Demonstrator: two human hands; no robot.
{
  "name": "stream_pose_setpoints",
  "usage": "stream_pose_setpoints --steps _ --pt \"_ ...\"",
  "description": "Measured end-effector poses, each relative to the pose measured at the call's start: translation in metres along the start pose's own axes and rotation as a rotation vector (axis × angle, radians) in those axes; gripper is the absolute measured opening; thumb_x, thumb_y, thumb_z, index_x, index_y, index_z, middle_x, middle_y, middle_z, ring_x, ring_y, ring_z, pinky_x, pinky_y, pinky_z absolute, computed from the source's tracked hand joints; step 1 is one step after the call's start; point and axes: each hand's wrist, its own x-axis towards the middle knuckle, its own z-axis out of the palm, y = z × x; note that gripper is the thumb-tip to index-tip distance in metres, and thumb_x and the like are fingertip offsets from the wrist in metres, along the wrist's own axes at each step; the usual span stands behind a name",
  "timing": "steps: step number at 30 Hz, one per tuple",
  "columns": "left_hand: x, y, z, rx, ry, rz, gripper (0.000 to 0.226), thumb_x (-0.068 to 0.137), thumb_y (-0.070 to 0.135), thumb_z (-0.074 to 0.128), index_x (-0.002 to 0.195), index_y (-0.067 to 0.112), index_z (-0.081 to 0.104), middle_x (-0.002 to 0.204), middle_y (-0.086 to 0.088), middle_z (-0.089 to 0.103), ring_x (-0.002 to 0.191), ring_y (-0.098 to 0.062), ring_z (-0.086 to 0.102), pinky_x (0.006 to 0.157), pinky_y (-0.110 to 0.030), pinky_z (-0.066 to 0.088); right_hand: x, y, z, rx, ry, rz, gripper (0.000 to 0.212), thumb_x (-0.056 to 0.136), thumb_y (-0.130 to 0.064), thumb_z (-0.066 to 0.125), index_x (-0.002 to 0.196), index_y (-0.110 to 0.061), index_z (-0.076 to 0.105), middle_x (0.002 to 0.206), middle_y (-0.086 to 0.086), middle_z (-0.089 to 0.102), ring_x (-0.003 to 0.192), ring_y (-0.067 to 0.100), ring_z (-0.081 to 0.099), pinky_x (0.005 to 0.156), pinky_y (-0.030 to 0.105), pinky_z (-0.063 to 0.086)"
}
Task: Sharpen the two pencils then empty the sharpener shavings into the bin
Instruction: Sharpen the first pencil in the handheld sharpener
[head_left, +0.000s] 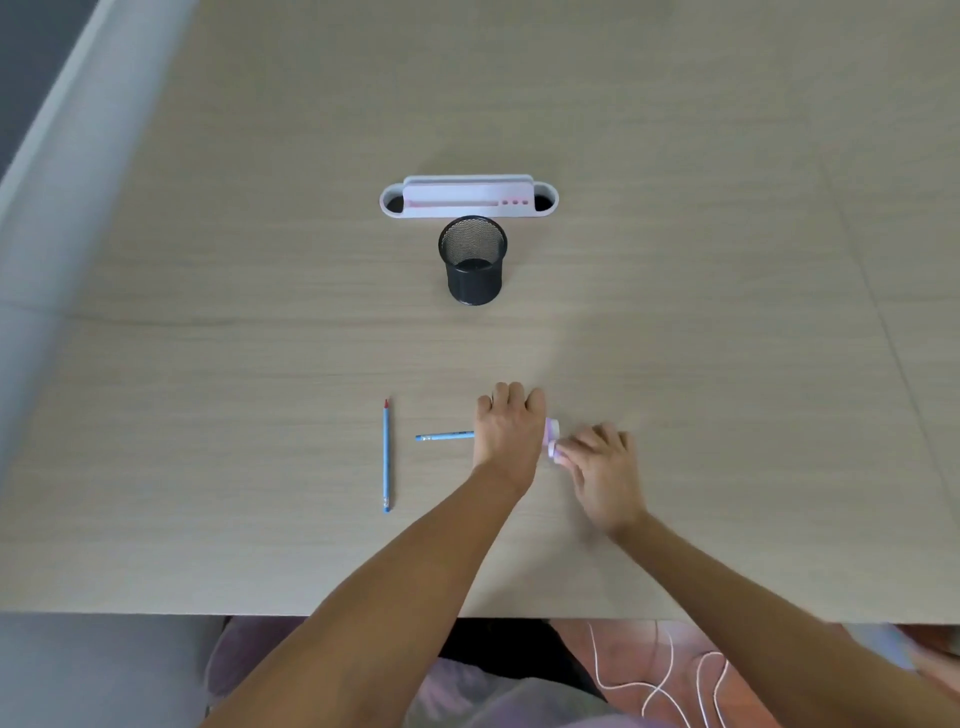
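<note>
You are in the sharpening step, judging by how things lie; your left hand (511, 431), just right of the frame's centre and low, is curled over one blue pencil (445, 436), whose eraser end sticks out to the left while its tip end is hidden under your knuckles. Your right hand (602, 467) pinches the small pale sharpener (552, 440) between fingertips, touching your left hand's right edge; whether the tip is already seated in the sharpener cannot be told, since the hand covers it.

To do this well, keep the pencil level and in line with the sharpener's hole; a tilted entry is what would likely snap the lead. Hold the sharpener firmly and turn the pencil with the left hand, or the reverse, but turn only one of them; press lightly inward and let the blade do the work. Keep the sharpener's lid side closed and upright if you can, so the shavings stay inside for the later emptying.

The second pencil (386, 455) lies alone left of centre, running up and down the frame, red tip towards the top; it is well apart from your hands. The black mesh bin (472, 260) stands above centre, just below a white desk organiser (469, 200); both are well beyond your reach zone on the table (208, 364).
</note>
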Motion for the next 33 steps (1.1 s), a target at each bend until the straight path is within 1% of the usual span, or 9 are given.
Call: stream_pose_setpoints --steps 4,8,16,19,22,25,28,30,33 --pt "0.0 -0.001 0.003 -0.02 0.035 0.011 0.051 0.048 0.023 0.08 0.087 0.019 0.048 0.083 0.0 0.054 0.077 -0.019 0.049 0.061 -0.027 0.033 -0.016 -0.006 -0.032 0.086 0.125 -0.052 0.021 0.088 -0.023 0.048 0.081 -0.021 0.068 0.078 -0.007 0.061 0.084 0.016 0.044 0.078 0.025 0.021" --pt "0.002 -0.002 0.002 -0.043 0.022 0.013 0.049 0.048 0.024 0.081 0.087 0.019 0.05 0.083 0.0 0.056 0.077 -0.02 0.051 0.062 -0.027 0.036 0.037 -0.001 -0.044 -0.044 0.269 -0.131 0.007 0.084 -0.02 0.065 0.078 -0.024 0.067 0.077 -0.008 0.063 0.082 0.019 0.048 0.075 0.031 0.028" --pt "0.0 0.0 0.0 -0.01 -0.01 -0.005 0.055 0.029 0.025 0.083 0.074 0.022 0.051 0.07 0.002 0.052 0.067 -0.018 0.049 0.055 -0.027 0.025 0.004 0.002 -0.001 -0.042 -0.045 -0.003 0.016 0.082 -0.02 0.056 0.072 -0.024 0.068 0.071 -0.006 0.06 0.078 0.021 0.047 0.068 0.029 0.024" --pt "0.002 0.002 -0.001 -0.015 0.005 0.027 0.054 0.032 0.025 0.083 0.075 0.022 0.052 0.072 0.002 0.054 0.069 -0.018 0.05 0.056 -0.026 0.032 -0.024 -0.014 -0.03 0.116 0.098 0.015 0.025 0.089 -0.022 0.044 0.08 -0.021 0.068 0.079 -0.006 0.061 0.085 0.018 0.042 0.074 0.025 0.02" --pt "0.002 0.001 0.0 -0.058 0.008 0.032 0.04 0.062 0.023 0.076 0.093 0.018 0.051 0.089 -0.002 0.054 0.086 -0.022 0.051 0.067 -0.029 0.038 0.011 -0.046 -0.065 0.131 0.259 -0.149 0.016 0.084 -0.011 0.051 0.079 -0.019 0.063 0.08 -0.007 0.06 0.085 0.018 0.045 0.076 0.03 0.026" --pt "0.002 -0.001 -0.001 -0.1 0.015 0.018 0.04 0.057 0.031 0.078 0.085 0.018 0.053 0.08 -0.002 0.055 0.076 -0.022 0.051 0.06 -0.03 0.036 0.055 -0.05 -0.074 0.147 0.261 0.045 0.015 0.086 -0.013 0.047 0.079 -0.019 0.059 0.085 -0.004 0.059 0.084 0.019 0.047 0.074 0.027 0.022" --pt "0.005 -0.002 0.003 -0.071 0.014 0.025 0.055 0.032 0.029 0.085 0.074 0.019 0.05 0.069 0.0 0.053 0.066 -0.021 0.049 0.054 -0.028 0.033 0.056 -0.013 -0.05 0.099 -0.018 0.217 0.014 0.091 -0.012 0.05 0.087 -0.014 0.063 0.09 0.005 0.059 0.084 0.027 0.052 0.073 0.03 0.029" --pt "0.003 -0.003 0.004 -0.031 0.009 0.013 0.056 0.03 0.026 0.083 0.075 0.02 0.05 0.071 0.001 0.053 0.068 -0.019 0.049 0.055 -0.027 0.033 0.032 0.002 -0.035 0.146 -0.282 0.138 0.02 0.093 -0.014 0.047 0.084 -0.009 0.064 0.083 0.01 0.056 0.076 0.029 0.053 0.07 0.037 0.042" --pt "0.002 -0.002 0.002 -0.022 0.032 0.011 0.053 0.029 0.022 0.081 0.073 0.021 0.051 0.07 0.003 0.053 0.067 -0.018 0.049 0.054 -0.026 0.031 0.008 0.003 -0.033 0.257 -0.46 0.064 0.027 0.096 -0.014 0.042 0.075 -0.001 0.056 0.071 0.011 0.049 0.062 0.022 0.042 0.06 0.032 0.036"
